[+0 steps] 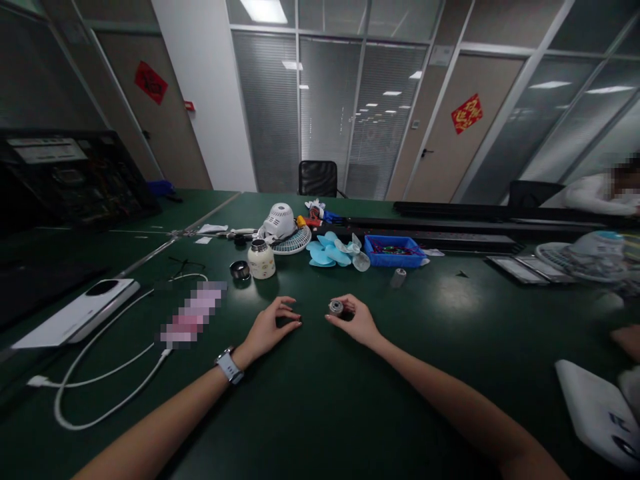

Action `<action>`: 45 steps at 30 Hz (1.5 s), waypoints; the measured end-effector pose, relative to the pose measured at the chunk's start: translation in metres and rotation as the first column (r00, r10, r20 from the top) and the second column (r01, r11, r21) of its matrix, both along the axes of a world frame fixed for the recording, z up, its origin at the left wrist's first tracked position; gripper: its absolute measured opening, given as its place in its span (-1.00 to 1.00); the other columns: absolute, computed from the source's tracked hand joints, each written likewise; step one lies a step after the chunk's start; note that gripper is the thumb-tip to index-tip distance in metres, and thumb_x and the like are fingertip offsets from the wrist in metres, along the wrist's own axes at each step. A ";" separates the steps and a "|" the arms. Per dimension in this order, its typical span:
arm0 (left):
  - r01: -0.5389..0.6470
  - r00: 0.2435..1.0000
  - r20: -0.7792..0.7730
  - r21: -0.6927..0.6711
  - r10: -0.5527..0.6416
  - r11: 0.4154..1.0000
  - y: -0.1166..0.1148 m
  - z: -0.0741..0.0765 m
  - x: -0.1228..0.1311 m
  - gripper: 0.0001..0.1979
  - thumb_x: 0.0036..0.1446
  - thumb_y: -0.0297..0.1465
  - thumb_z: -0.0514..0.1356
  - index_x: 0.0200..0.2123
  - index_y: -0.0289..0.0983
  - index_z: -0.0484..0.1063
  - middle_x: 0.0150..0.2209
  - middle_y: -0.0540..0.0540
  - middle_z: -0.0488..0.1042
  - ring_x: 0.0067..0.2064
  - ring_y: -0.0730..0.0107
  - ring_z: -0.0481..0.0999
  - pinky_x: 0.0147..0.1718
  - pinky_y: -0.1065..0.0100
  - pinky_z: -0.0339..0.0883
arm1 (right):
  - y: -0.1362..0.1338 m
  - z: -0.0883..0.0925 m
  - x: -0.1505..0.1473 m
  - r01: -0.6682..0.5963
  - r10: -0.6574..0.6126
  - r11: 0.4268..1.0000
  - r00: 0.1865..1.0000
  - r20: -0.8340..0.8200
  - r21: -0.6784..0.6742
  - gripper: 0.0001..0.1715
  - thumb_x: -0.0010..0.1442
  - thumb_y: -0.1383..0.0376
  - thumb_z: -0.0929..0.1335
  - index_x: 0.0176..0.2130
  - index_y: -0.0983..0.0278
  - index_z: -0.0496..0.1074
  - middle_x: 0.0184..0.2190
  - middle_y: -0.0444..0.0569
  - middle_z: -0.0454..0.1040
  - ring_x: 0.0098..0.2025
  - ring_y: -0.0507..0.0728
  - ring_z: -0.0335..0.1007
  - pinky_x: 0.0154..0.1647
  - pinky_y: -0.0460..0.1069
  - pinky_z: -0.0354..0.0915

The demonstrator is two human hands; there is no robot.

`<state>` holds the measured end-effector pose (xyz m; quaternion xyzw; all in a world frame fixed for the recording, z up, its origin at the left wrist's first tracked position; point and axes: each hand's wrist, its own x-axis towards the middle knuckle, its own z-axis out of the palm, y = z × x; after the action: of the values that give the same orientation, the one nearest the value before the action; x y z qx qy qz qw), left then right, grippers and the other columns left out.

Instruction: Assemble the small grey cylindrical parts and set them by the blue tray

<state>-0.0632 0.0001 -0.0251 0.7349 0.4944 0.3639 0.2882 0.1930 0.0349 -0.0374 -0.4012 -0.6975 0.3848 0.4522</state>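
Note:
My right hand [353, 319] rests on the green table [320, 400] and pinches a small round metal part [336, 307] between thumb and fingers. My left hand [270, 328], with a watch on its wrist, lies beside it on the table with fingers curled down and apart, holding nothing. Just beyond the hands stand a small white motor housing [261, 259] and a black ring [240, 270]. A small grey cylinder [398, 277] lies to the far right of my right hand.
Further back lie a white fan body with grille [283, 229], light blue fan blades [330, 252] and a blue tray of small parts [394, 251]. A white power bank [80, 312] with a white cable [100, 373] is at left. Another person sits at far right.

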 end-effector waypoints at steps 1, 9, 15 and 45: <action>0.007 1.000 0.005 -0.001 -0.007 1.000 -0.001 0.000 0.000 -0.51 0.06 -0.30 0.31 0.03 -0.19 0.24 -0.15 -0.10 0.63 -0.02 0.19 0.58 0.05 0.06 0.33 | 0.008 -0.003 0.010 0.060 -0.060 0.998 0.998 -0.025 -0.003 -0.49 -0.04 0.13 0.49 -0.14 0.31 0.39 -0.20 0.07 0.56 -0.15 0.16 0.52 -0.08 0.09 0.40; 0.009 1.000 0.022 0.002 -0.009 1.000 0.003 -0.006 -0.002 -0.42 -0.02 -0.30 0.36 0.06 -0.17 0.24 -0.11 -0.11 0.61 0.02 0.17 0.55 0.10 -0.01 0.26 | 0.094 -0.019 0.095 0.466 -0.461 0.882 0.883 -0.086 0.072 -0.23 -0.14 -0.12 0.46 -0.10 0.35 0.38 -0.18 0.23 0.54 -0.14 0.25 0.52 -0.07 0.18 0.41; -0.020 0.997 0.070 -0.047 0.023 0.999 0.001 0.001 -0.001 -0.51 0.10 -0.24 0.27 0.08 -0.17 0.24 -0.08 -0.11 0.60 0.01 0.18 0.55 0.04 0.08 0.32 | 0.070 -0.005 0.085 0.577 -0.599 0.770 0.801 -0.003 0.272 -0.08 -0.03 -0.05 0.44 0.16 0.36 0.19 0.08 0.31 0.34 0.10 0.33 0.32 0.12 0.28 0.24; -0.164 0.981 0.088 -0.097 0.173 0.982 0.005 0.006 0.000 -0.69 0.32 -0.18 -0.03 -0.20 -0.22 0.41 -0.27 -0.07 0.54 -0.20 0.24 0.53 -0.18 0.28 0.34 | 0.088 0.038 0.108 0.570 -0.627 0.770 0.592 0.506 0.287 -0.53 0.16 -0.06 0.28 -0.24 0.16 0.61 -0.50 -0.06 0.51 -0.48 0.11 0.39 -0.49 -0.05 0.10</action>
<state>-0.0633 0.0046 -0.0189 0.6585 0.5562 0.3994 0.3122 0.3005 0.1228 0.0005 -0.6864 -0.6415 0.0368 0.3406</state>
